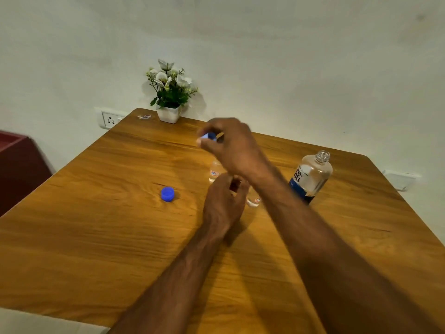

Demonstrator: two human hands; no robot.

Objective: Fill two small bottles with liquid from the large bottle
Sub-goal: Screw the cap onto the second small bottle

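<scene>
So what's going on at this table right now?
A person is working with bottles on a wooden table. The right hand pinches a small blue cap in the air, while the left hand grips a small bottle. Another small bottle stands behind. The large bottle stands uncapped; a blue cap lies loose.

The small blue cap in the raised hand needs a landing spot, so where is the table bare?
Bare wood lies left of the blue cap toward the table edge, and between the flower pot and that cap. It is crowded around both hands and the large bottle.
</scene>
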